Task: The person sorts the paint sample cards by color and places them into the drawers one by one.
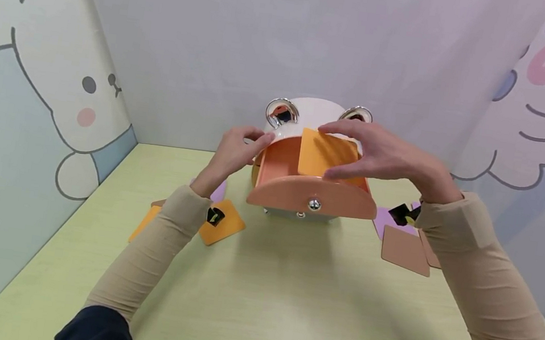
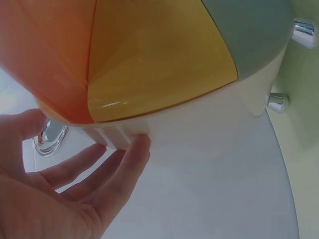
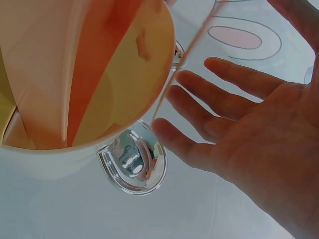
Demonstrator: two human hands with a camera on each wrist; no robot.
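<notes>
One orange card is pinched at its edges by the right hand, clearly the nearer hand; from this grip it lies toward nine o'clock. It stands at the mouth of the open coral drawer; its longer side I cannot tell. The left hand, with fingers unclenched, touches the white shell at the drawer's ten o'clock.

Near the far edge of the pale desk stands a drawer cabinet; toward the left edge lie orange cards and a purple card, toward the right, brown cards and purple cards.
</notes>
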